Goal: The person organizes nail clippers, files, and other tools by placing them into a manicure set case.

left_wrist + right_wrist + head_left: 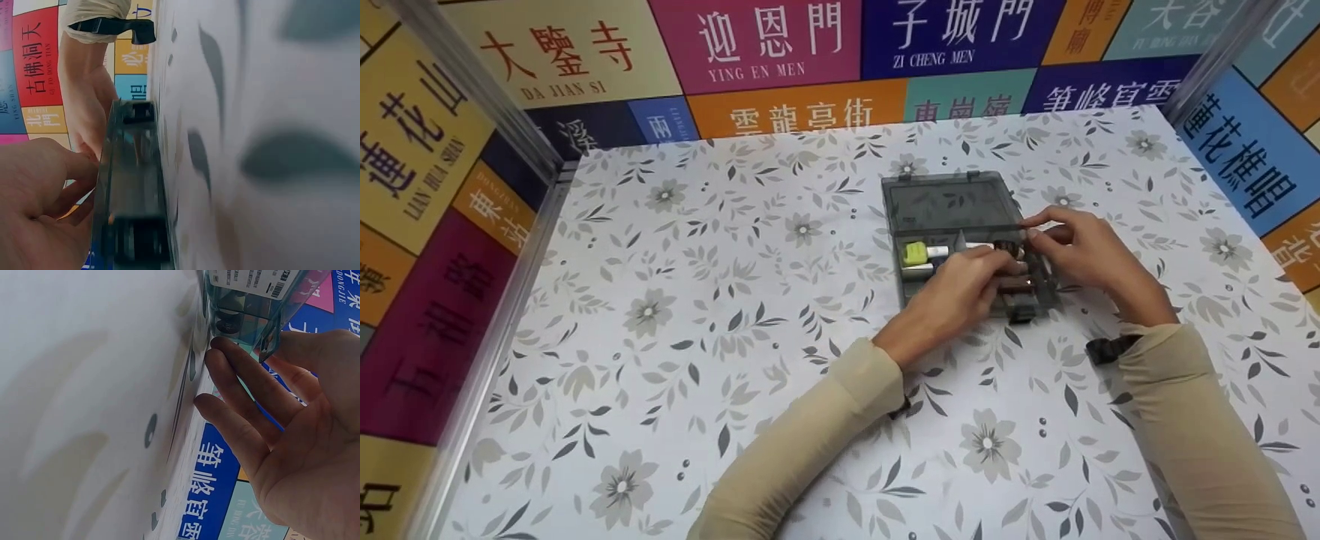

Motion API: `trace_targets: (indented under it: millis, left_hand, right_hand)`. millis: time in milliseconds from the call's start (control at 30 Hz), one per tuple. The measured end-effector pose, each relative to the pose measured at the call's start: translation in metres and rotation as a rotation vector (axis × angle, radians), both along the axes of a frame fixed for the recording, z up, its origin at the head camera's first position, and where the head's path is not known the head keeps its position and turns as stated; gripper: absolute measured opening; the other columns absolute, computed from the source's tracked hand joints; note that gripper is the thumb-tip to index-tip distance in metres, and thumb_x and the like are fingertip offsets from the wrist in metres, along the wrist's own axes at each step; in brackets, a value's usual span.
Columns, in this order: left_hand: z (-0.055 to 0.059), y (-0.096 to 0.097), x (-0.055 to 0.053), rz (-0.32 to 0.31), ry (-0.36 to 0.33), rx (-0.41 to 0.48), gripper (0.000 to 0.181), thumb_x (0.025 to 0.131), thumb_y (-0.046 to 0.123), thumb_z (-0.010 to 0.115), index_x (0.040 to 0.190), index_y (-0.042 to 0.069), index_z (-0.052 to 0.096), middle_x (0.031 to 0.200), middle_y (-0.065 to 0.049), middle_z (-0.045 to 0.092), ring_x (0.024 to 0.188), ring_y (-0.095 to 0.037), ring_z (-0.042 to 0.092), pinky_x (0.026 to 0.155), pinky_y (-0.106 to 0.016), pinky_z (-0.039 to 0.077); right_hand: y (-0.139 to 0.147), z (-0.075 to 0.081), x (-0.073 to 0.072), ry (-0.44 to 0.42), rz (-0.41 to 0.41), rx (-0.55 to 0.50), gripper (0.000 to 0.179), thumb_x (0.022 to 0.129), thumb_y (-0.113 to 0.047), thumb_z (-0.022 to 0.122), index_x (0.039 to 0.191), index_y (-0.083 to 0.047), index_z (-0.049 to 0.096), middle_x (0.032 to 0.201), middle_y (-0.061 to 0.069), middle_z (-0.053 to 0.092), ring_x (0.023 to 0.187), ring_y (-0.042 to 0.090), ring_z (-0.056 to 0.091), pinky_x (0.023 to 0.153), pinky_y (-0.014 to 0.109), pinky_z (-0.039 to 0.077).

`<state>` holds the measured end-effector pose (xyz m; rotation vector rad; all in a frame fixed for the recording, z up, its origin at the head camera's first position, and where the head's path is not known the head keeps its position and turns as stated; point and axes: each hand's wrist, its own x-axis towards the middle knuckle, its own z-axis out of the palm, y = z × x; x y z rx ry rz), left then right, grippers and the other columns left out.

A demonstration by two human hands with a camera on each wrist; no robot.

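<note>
A smoky, see-through compartment box point(945, 202) lies on the patterned table with its lid folded back. My left hand point(956, 289) reaches over its front edge, fingers bent down among the compartments near a small black item point(1006, 246); what the fingertips touch is hidden. At the box's right side, near the hinge, my right hand point(1084, 247) pinches the edge between thumb and index finger. Its other fingers lie loosely extended in the right wrist view. In the left compartments sit a yellow-green piece point(916, 253) and silver cylindrical pieces point(936, 252).
Floral paper covers the tabletop point(735, 322). Upright panels with large printed characters point(780, 37) border it at the back and both sides. A white printed label point(253, 280) is on the box. Black straps point(1110, 349) sit at the wrists.
</note>
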<state>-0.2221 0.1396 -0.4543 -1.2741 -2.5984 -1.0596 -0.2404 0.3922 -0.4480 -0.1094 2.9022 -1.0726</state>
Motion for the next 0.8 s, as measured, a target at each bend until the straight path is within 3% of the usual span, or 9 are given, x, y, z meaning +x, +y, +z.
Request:
trace_targets:
  millis: [100,267,500,600,800]
  left_hand:
    - [0.002,-0.016,-0.004,0.005,0.022,0.017,0.033,0.099,-0.006,0.059,0.123,0.009,0.076,0.122,-0.005,0.077,0.116,-0.014,0.072,0.101,-0.016,0.055]
    - [0.012,-0.049,-0.014,0.063,0.018,0.06,0.03,0.099,-0.005,0.061,0.123,0.007,0.077,0.124,-0.007,0.078,0.118,-0.018,0.073,0.098,-0.018,0.057]
    - [0.029,-0.091,-0.029,0.152,0.026,0.106,0.025,0.102,-0.001,0.062,0.122,0.006,0.076,0.122,-0.008,0.079,0.117,-0.024,0.073,0.102,-0.033,0.059]
    - [0.028,-0.105,-0.033,0.19,0.037,0.092,0.026,0.101,-0.001,0.062,0.122,0.007,0.076,0.123,-0.008,0.079,0.118,-0.025,0.073,0.104,-0.035,0.058]
    - [0.022,-0.129,-0.041,0.278,0.037,0.044,0.028,0.102,0.005,0.062,0.125,0.013,0.077,0.128,-0.003,0.079,0.125,-0.023,0.071,0.11,-0.037,0.056]
  right_hand:
    - [-0.001,0.0,0.0,0.0,-0.003,0.004,0.031,0.11,-0.032,0.064,0.136,-0.018,0.073,0.116,0.02,0.081,0.088,-0.011,0.068,0.072,0.013,0.048]
    - [0.0,0.0,0.001,-0.01,-0.005,0.021,0.032,0.11,-0.036,0.062,0.137,-0.02,0.072,0.118,0.018,0.081,0.089,-0.008,0.069,0.072,0.015,0.048]
    - [0.0,0.001,0.001,-0.002,0.0,0.019,0.032,0.11,-0.036,0.062,0.137,-0.02,0.072,0.113,0.017,0.082,0.084,-0.003,0.069,0.071,0.017,0.047]
    - [0.0,0.001,0.001,-0.002,0.002,0.025,0.032,0.111,-0.036,0.062,0.137,-0.021,0.071,0.116,0.017,0.082,0.086,-0.007,0.069,0.072,0.015,0.047]
    - [-0.001,0.0,0.001,-0.002,0.005,0.045,0.034,0.111,-0.037,0.061,0.14,-0.022,0.07,0.115,0.017,0.082,0.086,-0.002,0.069,0.07,0.02,0.048]
